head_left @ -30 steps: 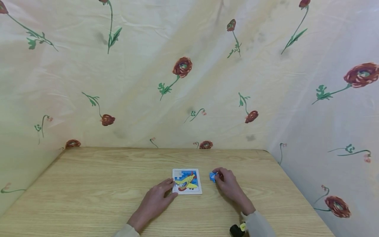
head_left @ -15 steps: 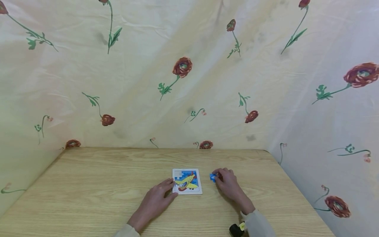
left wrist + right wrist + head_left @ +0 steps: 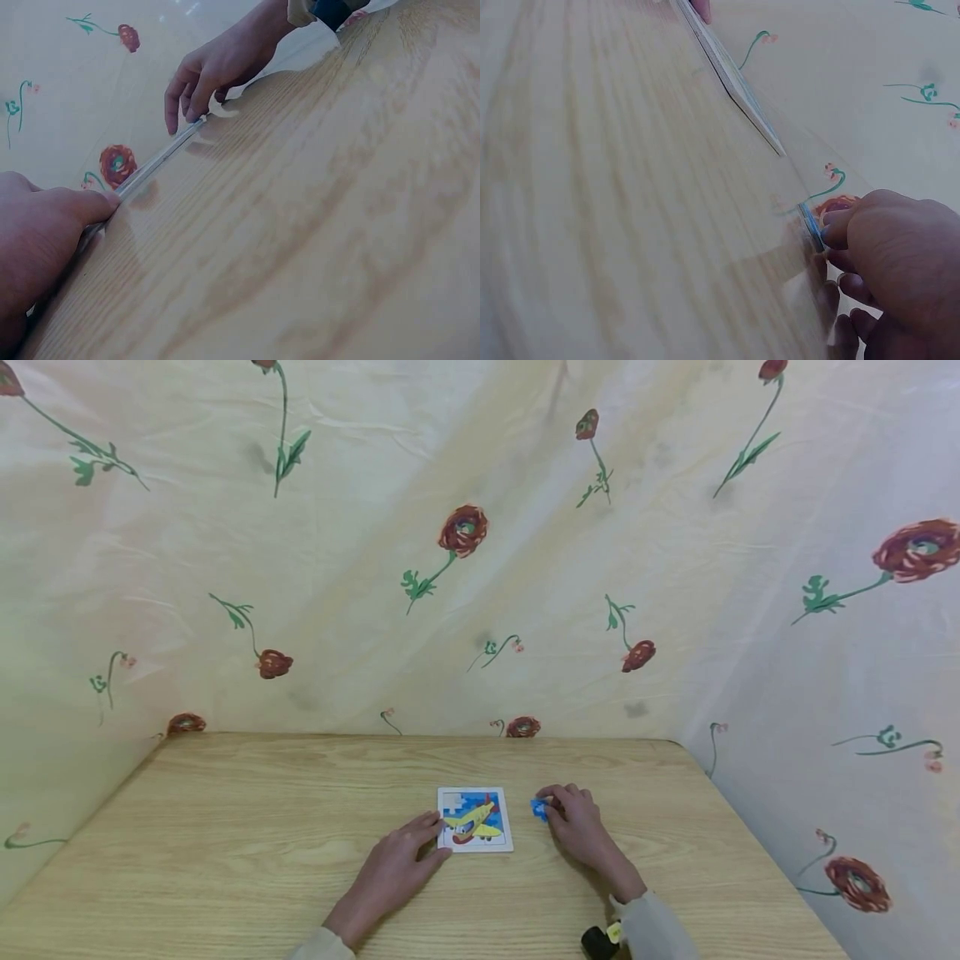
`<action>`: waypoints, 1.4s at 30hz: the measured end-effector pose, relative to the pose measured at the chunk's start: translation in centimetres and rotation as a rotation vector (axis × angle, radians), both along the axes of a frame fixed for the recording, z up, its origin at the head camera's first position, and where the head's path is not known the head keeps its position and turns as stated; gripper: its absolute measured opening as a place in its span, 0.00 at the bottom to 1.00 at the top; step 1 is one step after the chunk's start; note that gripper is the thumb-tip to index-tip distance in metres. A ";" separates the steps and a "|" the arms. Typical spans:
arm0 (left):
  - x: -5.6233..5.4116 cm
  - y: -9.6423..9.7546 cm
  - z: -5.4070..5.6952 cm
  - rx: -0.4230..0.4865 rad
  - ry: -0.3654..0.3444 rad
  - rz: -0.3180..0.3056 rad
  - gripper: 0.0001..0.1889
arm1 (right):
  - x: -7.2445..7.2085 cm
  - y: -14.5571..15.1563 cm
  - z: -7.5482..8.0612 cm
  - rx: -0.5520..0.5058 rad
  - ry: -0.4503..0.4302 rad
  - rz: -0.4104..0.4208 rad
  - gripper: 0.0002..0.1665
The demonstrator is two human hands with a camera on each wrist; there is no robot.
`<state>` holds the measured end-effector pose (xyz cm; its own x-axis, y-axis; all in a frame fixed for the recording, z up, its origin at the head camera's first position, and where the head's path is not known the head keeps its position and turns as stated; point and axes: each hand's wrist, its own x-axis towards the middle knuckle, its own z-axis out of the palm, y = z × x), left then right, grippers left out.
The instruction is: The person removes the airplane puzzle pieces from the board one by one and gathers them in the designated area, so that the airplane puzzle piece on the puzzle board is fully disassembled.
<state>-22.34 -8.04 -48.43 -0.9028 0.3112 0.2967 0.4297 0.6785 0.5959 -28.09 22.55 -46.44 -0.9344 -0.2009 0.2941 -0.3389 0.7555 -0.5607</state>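
A small square jigsaw puzzle (image 3: 492, 843) with a white border and a yellow airplane on blue lies flat in the head view. Its upper-left corner shows a pale gap. My left hand (image 3: 397, 864) rests against its left side, fingers at the left edge and thumb at the lower-left corner. To the right of the puzzle, my right hand (image 3: 581, 831) pinches a blue puzzle piece (image 3: 538, 809) at table level. From the right wrist, that piece (image 3: 811, 226) appears edge-on beside the fingertips; the fingers partly cover it. The left wrist view shows the puzzle's thin edge (image 3: 161, 156) between both hands.
The wood-grain table (image 3: 262, 827) extends around both hands. Behind it and along the sides hangs a pale cloth (image 3: 337, 568) printed with red flowers. A black object (image 3: 600, 943) with a yellow tag sits beside the right sleeve at the near edge.
The blue piece turns slightly between the right fingers, which shift a little. The left hand and the puzzle stay in place.
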 end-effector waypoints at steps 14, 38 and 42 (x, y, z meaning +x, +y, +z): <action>0.0 -0.1 -0.1 -0.008 0.006 -0.003 0.26 | 0.1 -1.5 0.8 -0.112 -0.011 0.068 0.13; -0.1 -0.1 -0.1 -0.014 0.024 -0.002 0.26 | -0.4 -8.5 0.3 -0.009 0.039 0.179 0.08; -0.1 -0.1 -0.1 -0.020 0.025 0.000 0.25 | -0.4 -9.2 0.4 0.029 0.059 0.168 0.08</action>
